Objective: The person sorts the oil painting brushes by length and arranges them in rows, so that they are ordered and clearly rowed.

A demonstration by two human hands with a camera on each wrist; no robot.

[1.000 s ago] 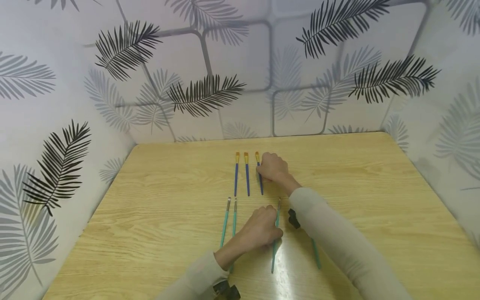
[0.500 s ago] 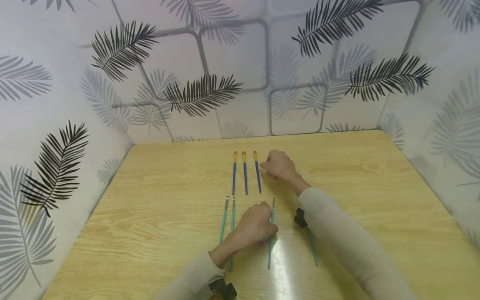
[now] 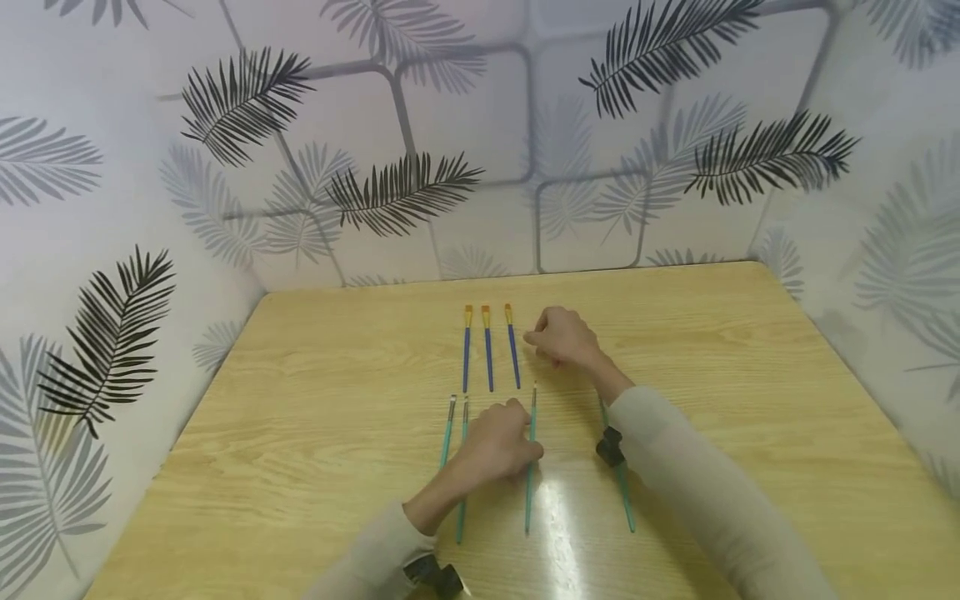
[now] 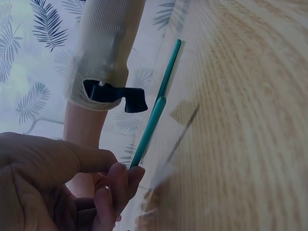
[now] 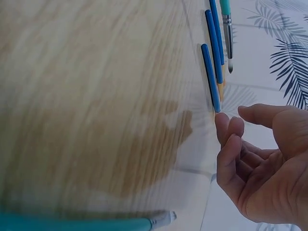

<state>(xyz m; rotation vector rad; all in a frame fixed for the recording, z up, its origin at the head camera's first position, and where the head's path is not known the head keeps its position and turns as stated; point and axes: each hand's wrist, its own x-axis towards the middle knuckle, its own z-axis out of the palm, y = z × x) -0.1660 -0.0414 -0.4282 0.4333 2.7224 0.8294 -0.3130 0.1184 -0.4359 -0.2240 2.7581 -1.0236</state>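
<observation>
My left hand (image 3: 491, 446) pinches a teal paintbrush (image 3: 529, 500) between thumb and fingers. In the left wrist view this paintbrush (image 4: 149, 129) slants up from the fingertips, above the table. My right hand (image 3: 566, 337) is just right of the rightmost blue paintbrush (image 3: 513, 354), holding nothing. Its thumb and bent fingers are apart in the right wrist view, close to the blue paintbrush (image 5: 210, 72). Two more blue paintbrushes (image 3: 490, 358) with yellow ferrules lie to the left in the same row, bristles toward the wall.
Two teal paintbrushes (image 3: 447, 437) lie left of the left hand, partly covered by that arm. Another teal paintbrush (image 3: 624, 496) lies under the right forearm. The wooden table (image 3: 315, 400) meets a leaf-patterned wall (image 3: 480, 217) at the back.
My right hand has let go of the rightmost blue paintbrush and drawn away slightly to the right. The left hand has shifted a little leftward with its teal paintbrush.
</observation>
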